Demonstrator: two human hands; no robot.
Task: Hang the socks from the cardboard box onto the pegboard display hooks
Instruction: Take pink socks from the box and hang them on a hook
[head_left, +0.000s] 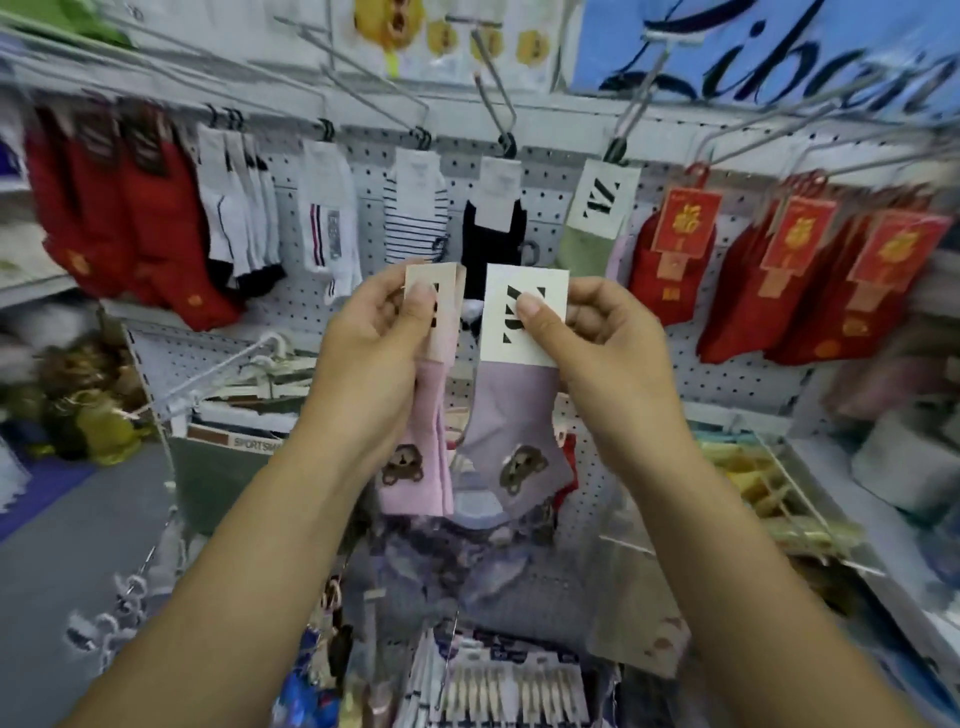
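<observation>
Left hand (379, 332): thumb and curled fingers pinch the card label of the pink sock (415, 447).

Right hand (597, 338): the same pinch on the label of the purple sock (511, 415).

Both socks hang side by side at frame centre, close together, in front of the pegboard (727, 374).

Surroundings:
- 12 o'clock: a black sock (491, 239) on a display hook (493, 91), directly behind the held labels.
- 11 o'clock: a striped sock (415, 218).
- 1 o'clock: a green sock (587, 249) with a matching label.
- 3 o'clock: red carded socks (789, 291).
- 9 o'clock: dark-labelled red socks (135, 218).
- 6 o'clock: a heap of socks (467, 571) between the forearms.
</observation>
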